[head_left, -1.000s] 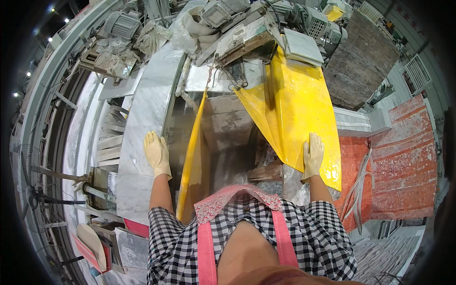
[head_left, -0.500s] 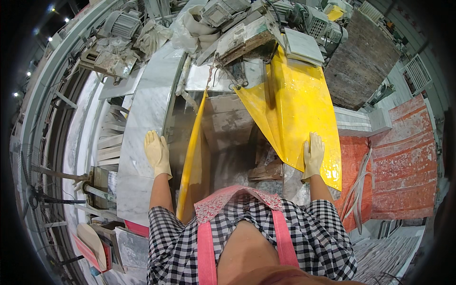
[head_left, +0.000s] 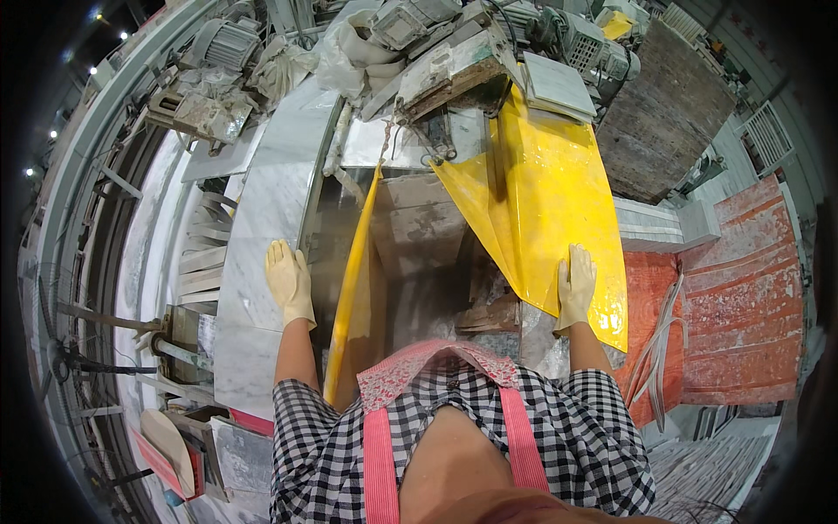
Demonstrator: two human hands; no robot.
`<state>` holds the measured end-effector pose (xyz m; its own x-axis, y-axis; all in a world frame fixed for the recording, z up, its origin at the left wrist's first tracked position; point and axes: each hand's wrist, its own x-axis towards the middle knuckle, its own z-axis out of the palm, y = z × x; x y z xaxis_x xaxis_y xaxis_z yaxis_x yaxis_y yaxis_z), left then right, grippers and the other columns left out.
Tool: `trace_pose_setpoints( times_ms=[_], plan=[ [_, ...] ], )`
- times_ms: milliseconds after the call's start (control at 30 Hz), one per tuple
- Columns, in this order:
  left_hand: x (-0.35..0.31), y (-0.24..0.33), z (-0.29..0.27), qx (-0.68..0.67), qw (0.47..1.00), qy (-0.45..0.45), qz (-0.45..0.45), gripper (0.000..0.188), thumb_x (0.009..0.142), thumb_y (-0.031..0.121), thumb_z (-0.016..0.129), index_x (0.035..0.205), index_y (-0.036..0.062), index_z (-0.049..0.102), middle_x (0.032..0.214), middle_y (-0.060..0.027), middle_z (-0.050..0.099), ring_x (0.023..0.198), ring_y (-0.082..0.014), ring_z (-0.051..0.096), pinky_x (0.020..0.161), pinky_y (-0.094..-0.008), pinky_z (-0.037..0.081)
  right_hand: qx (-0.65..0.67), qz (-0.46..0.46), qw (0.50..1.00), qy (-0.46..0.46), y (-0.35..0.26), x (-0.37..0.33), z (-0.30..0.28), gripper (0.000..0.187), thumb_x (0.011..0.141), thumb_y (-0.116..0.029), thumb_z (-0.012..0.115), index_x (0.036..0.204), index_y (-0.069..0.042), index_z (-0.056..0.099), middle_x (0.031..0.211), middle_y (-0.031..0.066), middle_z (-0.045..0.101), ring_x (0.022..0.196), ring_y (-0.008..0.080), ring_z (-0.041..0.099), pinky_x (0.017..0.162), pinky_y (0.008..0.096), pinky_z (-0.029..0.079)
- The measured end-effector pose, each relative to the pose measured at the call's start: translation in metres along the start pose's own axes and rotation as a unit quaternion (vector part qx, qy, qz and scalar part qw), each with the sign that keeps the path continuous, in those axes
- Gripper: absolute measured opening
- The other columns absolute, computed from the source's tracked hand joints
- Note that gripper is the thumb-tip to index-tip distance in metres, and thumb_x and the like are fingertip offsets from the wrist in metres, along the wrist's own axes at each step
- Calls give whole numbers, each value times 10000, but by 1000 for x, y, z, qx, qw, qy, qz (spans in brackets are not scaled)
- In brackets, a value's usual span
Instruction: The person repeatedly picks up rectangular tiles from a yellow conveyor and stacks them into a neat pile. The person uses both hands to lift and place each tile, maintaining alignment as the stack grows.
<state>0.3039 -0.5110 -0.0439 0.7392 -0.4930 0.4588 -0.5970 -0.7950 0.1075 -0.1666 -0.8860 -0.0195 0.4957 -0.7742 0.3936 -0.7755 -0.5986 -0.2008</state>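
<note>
My left hand [head_left: 289, 284], in a cream rubber glove, rests flat near the right edge of a long grey-veined marble slab [head_left: 257, 210]. Its fingers point away from me and hold nothing. My right hand [head_left: 576, 288], gloved alike, lies with straight fingers on a glossy yellow plastic sheet [head_left: 559, 196]. The sheet drapes over a surface on the right, and one corner stretches toward the middle. A narrow yellow strip [head_left: 353, 293] hangs between my hands, tied at its far end to a rusty chain [head_left: 387, 140].
A dusty machine block [head_left: 454, 74] stands ahead above the central gap. An electric motor [head_left: 225, 44] sits far left. At far right leans a brown board [head_left: 668, 109]. Orange-red sheeting [head_left: 742, 297] and white straps [head_left: 659, 341] are on my right. Stacked stone strips [head_left: 202, 271] lie left.
</note>
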Motion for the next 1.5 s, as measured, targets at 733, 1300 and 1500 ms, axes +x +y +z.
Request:
trace_pose_setpoints(
  times_ms=[733,1300,1500],
  plan=[
    [476,132,-236,-121,980,141,69,554,1014,381,488,1549,274,387,1174,-228,695,1047,-419,668,946,-518,498,-5,-46,997,69,-11,1,-13,376,972,-233,557,1274,-12,585,1272,219,600,1219,388,527,1071,526,379],
    [-45,-15,-39,64,992,4,-111,435,922,261,601,1291,33,635,1335,-162,618,1231,-324,538,1105,-428,373,25,-47,998,35,12,-1,10,444,1004,-277,545,1368,-26,584,1417,210,576,1347,392,482,1136,523,330],
    [-56,-7,-35,71,989,17,-132,418,966,241,556,1310,11,617,1340,-199,613,1295,-339,506,1149,-437,336,12,-33,999,39,11,-1,12,445,1012,-287,539,1380,-40,581,1431,210,566,1351,399,483,1154,526,315]
  ],
)
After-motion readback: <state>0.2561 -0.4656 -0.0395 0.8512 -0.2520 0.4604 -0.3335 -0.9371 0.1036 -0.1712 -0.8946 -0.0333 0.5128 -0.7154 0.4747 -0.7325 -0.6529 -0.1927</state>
